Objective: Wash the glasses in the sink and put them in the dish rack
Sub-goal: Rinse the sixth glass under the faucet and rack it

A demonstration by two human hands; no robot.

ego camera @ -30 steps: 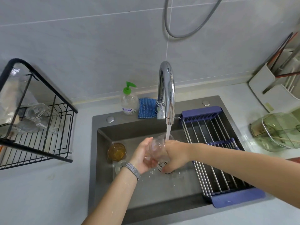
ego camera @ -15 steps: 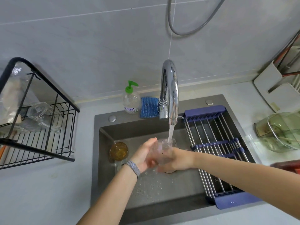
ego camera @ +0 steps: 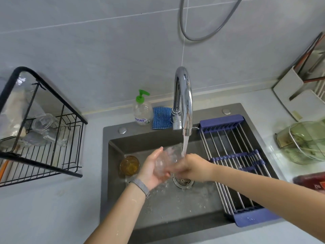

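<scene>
— What colours are at the sink [ego camera: 158,205]?
— It's dark grey. The glass [ego camera: 129,165] inside is amber; the cloth [ego camera: 161,118] blue-striped.
— And the dish rack [ego camera: 44,138]?
— Black wire. The roll-up rack [ego camera: 233,166] is purple-edged steel.

The right hand [ego camera: 190,166] hides its own fingers behind the blurred clear glass [ego camera: 168,160]. At nine o'clock the dish rack [ego camera: 40,127] runs off the picture's edge, its glasses indistinct.

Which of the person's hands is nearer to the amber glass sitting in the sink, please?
Left. The left hand holds the clear glass just right of the amber glass, not touching it. The right hand is farther right, beyond the clear glass.
</scene>
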